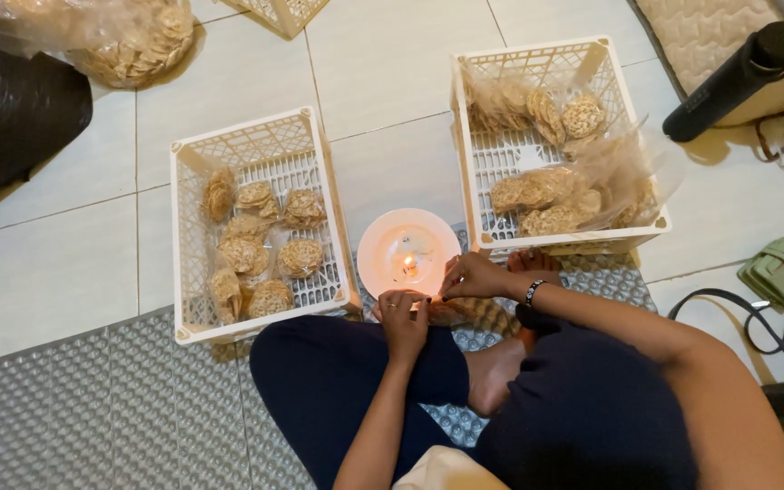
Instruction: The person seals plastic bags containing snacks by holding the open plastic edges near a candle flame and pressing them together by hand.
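Your left hand [403, 313] and right hand [470, 277] both pinch cracker bag [442, 311] edge, just below candle [408, 266] on pink plate [383, 263]. Bag light, thin, crackers brittle: grip plastic rim only. White baskets [183, 236] flank hands.

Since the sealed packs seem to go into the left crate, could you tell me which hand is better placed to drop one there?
Probably the left hand: it lies nearer the left crate, while the right hand sits beside the candle.
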